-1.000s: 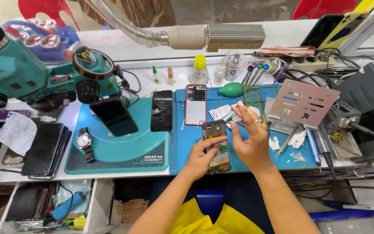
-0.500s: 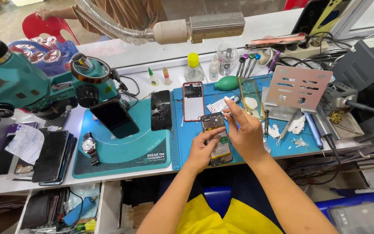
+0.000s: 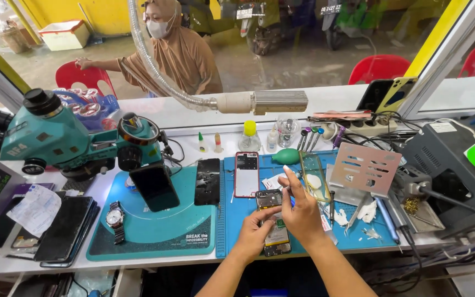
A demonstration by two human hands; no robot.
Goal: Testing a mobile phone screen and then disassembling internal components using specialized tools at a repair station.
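Blue mat covers the cluttered bench beside a teal microscope. On it lies an opened phone; the left hand pinches its left edge, while the right hand rests over it, fingers closed around a thin tool I cannot make out.

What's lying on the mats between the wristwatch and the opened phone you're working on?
In the head view, between the steel wristwatch and the opened phone lies a black phone back panel, on the teal mat near its edge against the blue mat.
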